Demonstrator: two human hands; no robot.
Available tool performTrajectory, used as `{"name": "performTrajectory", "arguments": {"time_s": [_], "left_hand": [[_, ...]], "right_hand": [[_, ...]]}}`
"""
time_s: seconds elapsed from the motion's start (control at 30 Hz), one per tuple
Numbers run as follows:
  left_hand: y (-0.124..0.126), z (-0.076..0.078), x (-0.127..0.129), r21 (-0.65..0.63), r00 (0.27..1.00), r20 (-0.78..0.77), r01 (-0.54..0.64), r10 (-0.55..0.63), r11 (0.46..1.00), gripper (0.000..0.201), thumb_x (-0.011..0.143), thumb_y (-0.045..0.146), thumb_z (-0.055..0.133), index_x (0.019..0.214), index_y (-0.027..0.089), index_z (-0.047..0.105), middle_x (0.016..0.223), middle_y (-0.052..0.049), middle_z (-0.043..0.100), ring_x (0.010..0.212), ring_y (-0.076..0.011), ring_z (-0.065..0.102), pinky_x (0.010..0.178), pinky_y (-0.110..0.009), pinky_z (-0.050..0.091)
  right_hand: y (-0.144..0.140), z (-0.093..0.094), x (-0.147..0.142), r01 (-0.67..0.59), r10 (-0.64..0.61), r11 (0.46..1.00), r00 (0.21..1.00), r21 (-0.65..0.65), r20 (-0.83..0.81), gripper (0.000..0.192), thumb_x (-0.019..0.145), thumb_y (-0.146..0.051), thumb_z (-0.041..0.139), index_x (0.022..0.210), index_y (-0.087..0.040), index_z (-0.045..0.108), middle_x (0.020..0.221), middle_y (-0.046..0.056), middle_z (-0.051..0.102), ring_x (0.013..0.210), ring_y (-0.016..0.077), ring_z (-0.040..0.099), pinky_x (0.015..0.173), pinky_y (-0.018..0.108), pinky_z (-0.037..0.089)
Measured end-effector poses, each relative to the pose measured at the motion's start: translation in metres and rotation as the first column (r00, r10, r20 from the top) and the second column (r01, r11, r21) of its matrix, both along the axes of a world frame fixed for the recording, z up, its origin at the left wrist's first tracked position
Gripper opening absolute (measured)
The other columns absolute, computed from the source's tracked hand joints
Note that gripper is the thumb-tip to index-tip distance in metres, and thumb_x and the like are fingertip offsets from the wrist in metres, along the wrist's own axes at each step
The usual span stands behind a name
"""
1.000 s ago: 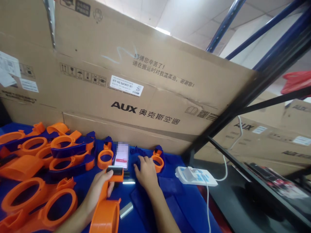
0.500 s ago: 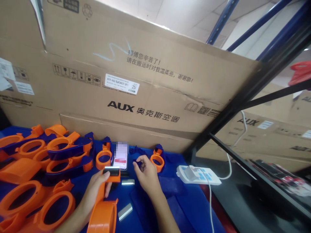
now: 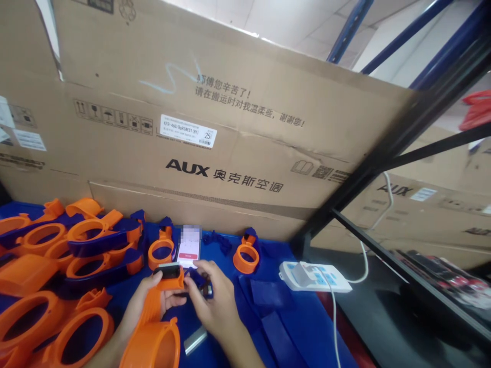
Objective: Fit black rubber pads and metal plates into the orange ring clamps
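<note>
L hand point(image 3: 148, 299) grips orange dispenser point(image 3: 159, 317) by its neck, low centre over blue table point(image 3: 291, 327). R hand point(image 3: 213, 301) pinches small blue part point(image 3: 198, 280) at dispenser head. Step judged: fitting part. Next needs exact alignment w/ head, firm press.

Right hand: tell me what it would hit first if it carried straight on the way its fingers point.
The right hand points left, toward the head of the orange tape dispenser that the left hand grips. It would likely meet that first; the gap is hard to judge.
</note>
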State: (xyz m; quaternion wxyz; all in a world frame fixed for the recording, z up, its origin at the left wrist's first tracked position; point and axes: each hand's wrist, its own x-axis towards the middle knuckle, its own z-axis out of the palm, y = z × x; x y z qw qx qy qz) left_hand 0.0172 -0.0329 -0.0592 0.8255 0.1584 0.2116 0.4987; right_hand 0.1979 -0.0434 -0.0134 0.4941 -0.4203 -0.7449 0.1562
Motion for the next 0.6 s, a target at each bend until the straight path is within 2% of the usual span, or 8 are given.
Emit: {"name": "performTrajectory", "arguments": {"time_s": [0.1, 0.17, 0.23, 0.33, 0.4, 0.5, 0.6], "left_hand": [[-0.001, -0.001, 0.001, -0.102, 0.995, 0.018, -0.094, 0.096, 0.99, 0.035, 0.091, 0.026, 0.065, 0.122, 0.013, 0.074, 0.107, -0.016, 0.084, 0.103, -0.0343, 0.078, 0.094, -0.045, 0.061], [-0.001, 0.001, 0.001, -0.166, 0.991, 0.003, -0.131, 0.134, 0.977, 0.049, 0.091, 0.021, 0.065, 0.14, 0.014, 0.064, 0.11, -0.015, 0.084, 0.105, -0.0317, 0.078, 0.097, -0.042, 0.06], [-0.001, 0.005, 0.0, -0.196, 0.987, -0.004, -0.158, 0.161, 0.968, 0.061, 0.092, 0.016, 0.063, 0.152, 0.015, 0.052, 0.117, -0.014, 0.082, 0.107, -0.0292, 0.078, 0.099, -0.039, 0.06], [0.0, 0.013, -0.005, -0.157, 0.987, 0.026, -0.152, 0.158, 0.976, 0.066, 0.095, 0.017, 0.058, 0.159, 0.017, 0.041, 0.13, -0.017, 0.076, 0.115, -0.0311, 0.075, 0.105, -0.043, 0.057], [-0.001, 0.017, -0.008, -0.108, 0.99, 0.035, -0.136, 0.14, 0.985, 0.065, 0.097, 0.023, 0.056, 0.16, 0.018, 0.04, 0.137, -0.018, 0.072, 0.122, -0.0332, 0.071, 0.108, -0.047, 0.054], [-0.003, 0.017, -0.008, -0.058, 0.986, 0.005, -0.165, 0.166, 0.985, 0.066, 0.096, 0.028, 0.059, 0.16, 0.02, 0.041, 0.14, -0.016, 0.07, 0.127, -0.0315, 0.068, 0.109, -0.043, 0.053], [-0.003, 0.012, -0.005, -0.013, 0.976, -0.027, -0.215, 0.215, 0.976, 0.068, 0.092, 0.032, 0.065, 0.156, 0.018, 0.046, 0.137, -0.016, 0.072, 0.126, -0.0309, 0.068, 0.106, -0.039, 0.056]], "right_hand": [[0.002, 0.002, -0.001, -0.037, 0.037, 0.999, 0.999, -0.027, -0.003, 0.026, 0.095, -0.014, 0.063, 0.119, -0.022, 0.068, 0.099, 0.007, 0.07, 0.089, 0.0204, 0.069, 0.079, 0.031, 0.057], [0.001, 0.006, -0.002, -0.074, 0.073, 0.997, 0.997, -0.035, -0.02, 0.028, 0.095, -0.012, 0.061, 0.119, -0.022, 0.07, 0.106, 0.009, 0.07, 0.095, 0.0209, 0.07, 0.083, 0.031, 0.058], [-0.001, 0.01, -0.003, -0.14, 0.139, 0.989, 0.99, -0.052, -0.033, 0.035, 0.096, -0.012, 0.059, 0.128, -0.023, 0.068, 0.114, 0.01, 0.068, 0.099, 0.0212, 0.07, 0.082, 0.03, 0.06], [-0.003, 0.015, -0.001, -0.229, 0.228, 0.97, 0.973, -0.081, -0.026, 0.044, 0.098, -0.014, 0.057, 0.14, -0.025, 0.063, 0.128, 0.012, 0.066, 0.111, 0.0228, 0.069, 0.087, 0.031, 0.062], [-0.002, 0.015, 0.0, -0.214, 0.213, 0.974, 0.977, -0.075, -0.018, 0.043, 0.1, -0.015, 0.055, 0.14, -0.027, 0.064, 0.131, 0.011, 0.066, 0.116, 0.0235, 0.068, 0.095, 0.035, 0.06], [0.002, 0.013, 0.002, -0.171, 0.171, 0.984, 0.985, -0.058, -0.009, 0.038, 0.1, -0.015, 0.058, 0.134, -0.027, 0.069, 0.126, 0.01, 0.07, 0.113, 0.0231, 0.069, 0.098, 0.036, 0.058], [0.006, 0.011, 0.006, -0.147, 0.148, 0.987, 0.989, -0.062, 0.008, 0.03, 0.098, -0.016, 0.062, 0.124, -0.025, 0.073, 0.118, 0.01, 0.071, 0.106, 0.0226, 0.071, 0.091, 0.034, 0.06]]}}
